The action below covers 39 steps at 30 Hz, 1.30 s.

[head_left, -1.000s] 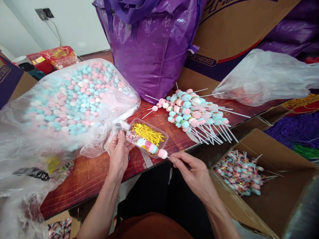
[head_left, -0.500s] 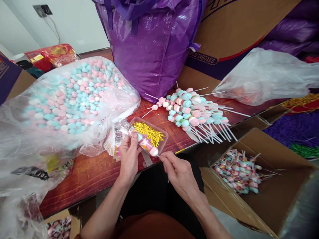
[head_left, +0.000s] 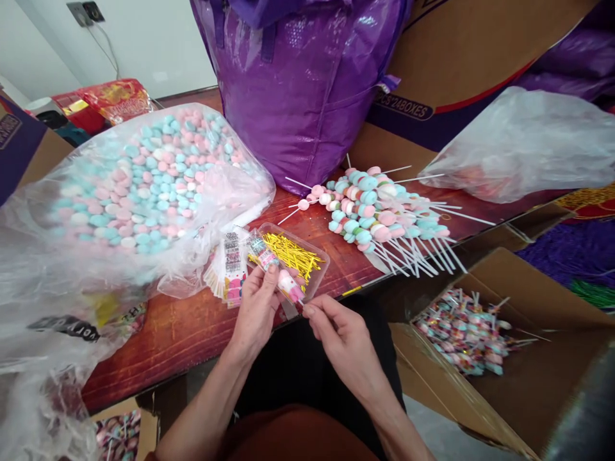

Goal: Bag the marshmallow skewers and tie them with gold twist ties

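My left hand [head_left: 257, 307] is closed round a clear printed sleeve bag [head_left: 263, 255] that covers a marshmallow skewer [head_left: 289, 285]. My right hand [head_left: 339, 330] pinches the skewer's white stick just below the last pink marshmallow. Both hands hover over the near edge of the red wooden table [head_left: 187, 333]. Right behind them sits a clear tray of gold twist ties [head_left: 294, 255]. A small stack of printed sleeve bags [head_left: 230, 269] lies to the left of the tray.
A big clear bag of pink, blue and white marshmallows [head_left: 144, 186] fills the left. Several bare skewers [head_left: 379, 214] lie piled at centre right. A purple bag [head_left: 307, 83] stands behind. An open cardboard box [head_left: 480, 339] with wrapped skewers sits at lower right.
The skewer has slid further into the sleeve bag; only the last marshmallow shows now. My left hand has moved right and closed on the bag, and my right hand has come in towards it.
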### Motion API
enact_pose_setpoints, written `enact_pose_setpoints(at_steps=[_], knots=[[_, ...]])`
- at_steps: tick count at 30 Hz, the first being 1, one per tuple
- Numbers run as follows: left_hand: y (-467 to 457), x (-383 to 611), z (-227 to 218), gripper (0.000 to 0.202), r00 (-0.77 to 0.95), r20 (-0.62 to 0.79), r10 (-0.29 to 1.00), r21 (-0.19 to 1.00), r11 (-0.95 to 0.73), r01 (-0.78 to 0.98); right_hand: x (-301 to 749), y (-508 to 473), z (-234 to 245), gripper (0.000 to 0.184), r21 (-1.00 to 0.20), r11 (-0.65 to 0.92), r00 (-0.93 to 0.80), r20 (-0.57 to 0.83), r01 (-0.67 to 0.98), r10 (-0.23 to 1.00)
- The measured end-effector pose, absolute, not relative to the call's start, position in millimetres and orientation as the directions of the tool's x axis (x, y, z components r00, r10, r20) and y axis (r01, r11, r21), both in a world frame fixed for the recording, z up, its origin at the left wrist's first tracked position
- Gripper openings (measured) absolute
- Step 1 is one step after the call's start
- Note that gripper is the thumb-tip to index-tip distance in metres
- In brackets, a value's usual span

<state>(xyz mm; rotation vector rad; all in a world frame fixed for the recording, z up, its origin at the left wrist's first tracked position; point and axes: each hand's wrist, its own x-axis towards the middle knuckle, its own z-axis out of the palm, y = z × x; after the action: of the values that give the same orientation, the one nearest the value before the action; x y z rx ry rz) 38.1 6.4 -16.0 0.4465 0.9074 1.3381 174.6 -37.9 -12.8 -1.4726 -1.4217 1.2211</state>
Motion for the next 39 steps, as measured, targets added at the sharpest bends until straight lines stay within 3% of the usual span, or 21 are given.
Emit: enact_pose_setpoints(at_steps=[6, 12, 16, 22, 25, 27, 29, 32, 33, 35, 37, 39], knots=[[-6, 43, -14, 0.026, -0.047, -0.266, 0.963, 0.783, 0.187, -0.592, 150, -33, -13, 0.026, -0.985, -0.074, -0.016, -0.077, 0.157, 0.997], [-8, 31, -17, 0.03, -0.067, -0.328, 0.942, 0.719, 0.203, -0.665, 149, -40, -19, 0.033, -0.976, -0.067, -0.059, -0.081, 0.209, 0.995], [-14, 25, -12, 0.026, 0.025, -0.343, 0.939, 0.682, 0.267, -0.681, 140, -39, -17, 0.037, -0.989, -0.073, -0.057, -0.081, 0.128, 0.995], [-22, 18, -2, 0.021, -0.061, -0.242, 0.968, 0.82, 0.17, -0.547, 125, -31, -4, 0.026, -0.993, -0.06, -0.065, -0.067, 0.103, 0.996], [-29, 10, -1, 0.026, 0.018, -0.241, 0.97, 0.82, 0.213, -0.531, 115, -31, 0, 0.042, -0.972, -0.201, -0.118, -0.187, -0.122, 0.975], [-33, 2, -2, 0.028, 0.09, -0.239, 0.967, 0.785, 0.247, -0.568, 111, -31, 3, 0.048, -0.914, -0.343, -0.274, -0.28, -0.217, 0.92], [-34, -7, -3, 0.028, 0.078, -0.234, 0.969, 0.753, 0.231, -0.616, 113, -28, 6, 0.049, -0.923, -0.367, -0.438, -0.284, -0.117, 0.853], [-28, -15, -5, 0.026, -0.094, -0.221, 0.971, 0.738, 0.103, -0.667, 122, -11, 9, 0.04, -0.954, -0.007, -0.387, -0.128, 0.3, 0.913], [-26, -17, -6, 0.025, -0.144, -0.219, 0.965, 0.742, 0.069, -0.666, 125, -2, 8, 0.034, -0.877, 0.114, -0.305, -0.038, 0.467, 0.952], [-21, -17, -7, 0.024, -0.176, -0.23, 0.957, 0.755, 0.061, -0.653, 126, 18, 5, 0.025, -0.644, 0.202, -0.177, 0.104, 0.738, 0.979], [-19, -14, -7, 0.024, -0.16, -0.252, 0.955, 0.758, 0.092, -0.646, 124, 37, -1, 0.02, -0.452, 0.187, -0.16, 0.098, 0.872, 0.982], [-17, -11, -8, 0.023, -0.14, -0.26, 0.955, 0.745, 0.106, -0.659, 121, 51, -5, 0.021, -0.34, 0.179, -0.181, 0.026, 0.923, 0.983]])
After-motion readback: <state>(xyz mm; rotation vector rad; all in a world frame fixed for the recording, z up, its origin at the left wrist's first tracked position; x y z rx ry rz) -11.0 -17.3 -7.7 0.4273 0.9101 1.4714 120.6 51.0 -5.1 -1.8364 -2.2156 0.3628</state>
